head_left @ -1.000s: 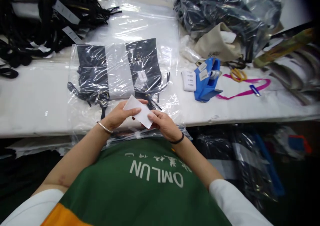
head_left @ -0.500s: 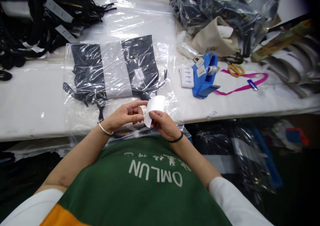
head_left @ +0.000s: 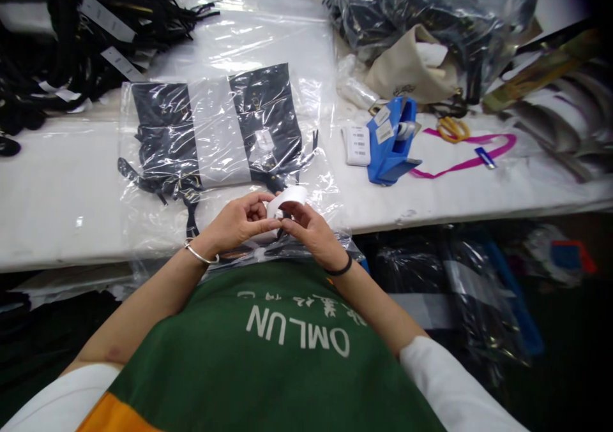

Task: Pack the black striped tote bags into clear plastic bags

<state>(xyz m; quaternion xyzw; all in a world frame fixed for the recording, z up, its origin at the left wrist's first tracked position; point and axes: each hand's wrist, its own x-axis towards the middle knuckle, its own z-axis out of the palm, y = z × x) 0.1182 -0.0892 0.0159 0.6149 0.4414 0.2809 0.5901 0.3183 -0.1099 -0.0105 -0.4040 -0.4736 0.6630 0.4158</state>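
- Head view, location: we find the white slip (head_left: 294,194) above the table's near edge, between the two hands, in front of the apron.
- Head view, right hand (head_left: 313,231): we see thumb and fingers pinching the slip at its lower part, fingers behind the curl.
- Head view, left hand (head_left: 244,221): its fingers are bent, its fingertips at the slip's left end; we cannot tell whether they grip it or only touch it.
- Head view, handling: the slip bows into an arch, so we judge it light, thin and springy, easily creased but hardly slippery. We advise a fingertip pinch at edges or corners, with little pressure.
- Head view, surroundings: beyond the hands lies a clear plastic bag (head_left: 311,196) holding black goods (head_left: 264,110) wrapped by a white band (head_left: 218,129). We judge this film slick and limp, best held by its rim. To the right, a label stack (head_left: 357,146) sits just beside a blue dispenser (head_left: 380,157).
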